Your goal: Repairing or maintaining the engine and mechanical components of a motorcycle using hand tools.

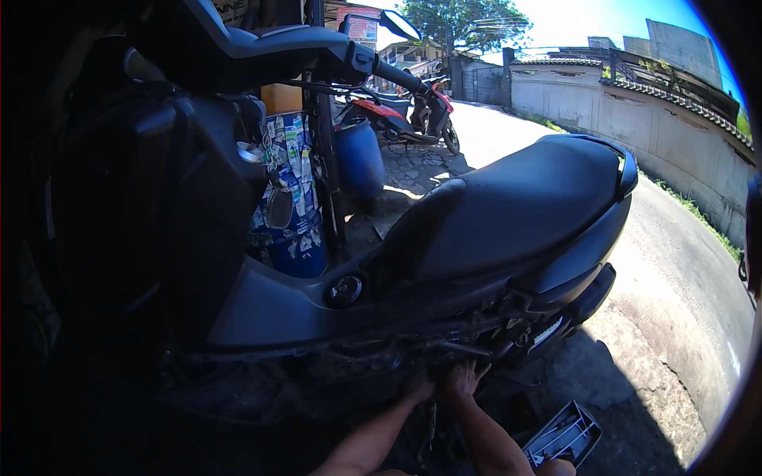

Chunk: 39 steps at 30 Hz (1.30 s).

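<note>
A large dark scooter [508, 206] stands crosswise before me, its seat at the right and handlebar [389, 73] at the upper left. My left hand [417, 382] reaches into the shadowed lower side of the body, its fingers hidden in darkness. Just right of it, my right hand [464, 377] touches or lies very near the underside below the seat, fingers partly apart; I cannot make out anything held. A tray with metal tools [567, 436] lies on the ground at the lower right, beside my right forearm.
Behind the scooter stand a sticker-covered blue drum [298, 254], a yellow container [282, 97], a plain blue barrel [361, 159] and a post. A red scooter [381, 115] is parked farther back. A sunlit road [698, 301] runs along a concrete wall [571, 99] at the right.
</note>
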Each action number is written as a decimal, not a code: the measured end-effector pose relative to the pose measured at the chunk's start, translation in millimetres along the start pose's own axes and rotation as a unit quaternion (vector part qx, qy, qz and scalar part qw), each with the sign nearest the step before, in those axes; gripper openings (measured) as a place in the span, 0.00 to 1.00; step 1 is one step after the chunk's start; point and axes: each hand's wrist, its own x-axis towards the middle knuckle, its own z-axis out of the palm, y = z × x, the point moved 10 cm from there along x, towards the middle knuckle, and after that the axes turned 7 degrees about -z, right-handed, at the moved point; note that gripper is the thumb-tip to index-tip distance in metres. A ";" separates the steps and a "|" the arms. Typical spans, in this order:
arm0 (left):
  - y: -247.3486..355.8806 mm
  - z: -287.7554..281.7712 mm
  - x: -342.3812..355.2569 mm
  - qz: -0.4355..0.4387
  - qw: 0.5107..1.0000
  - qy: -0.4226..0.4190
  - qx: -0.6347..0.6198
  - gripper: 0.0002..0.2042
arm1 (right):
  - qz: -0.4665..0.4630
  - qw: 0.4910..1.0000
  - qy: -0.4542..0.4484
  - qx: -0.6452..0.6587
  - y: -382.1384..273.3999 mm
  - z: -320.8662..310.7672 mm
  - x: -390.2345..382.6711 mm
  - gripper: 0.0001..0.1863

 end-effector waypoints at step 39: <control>-8.2 9.8 16.2 0.045 0.996 -0.036 -0.065 0.27 | -0.028 0.998 -0.003 0.064 -2.2 7.6 -3.7 0.34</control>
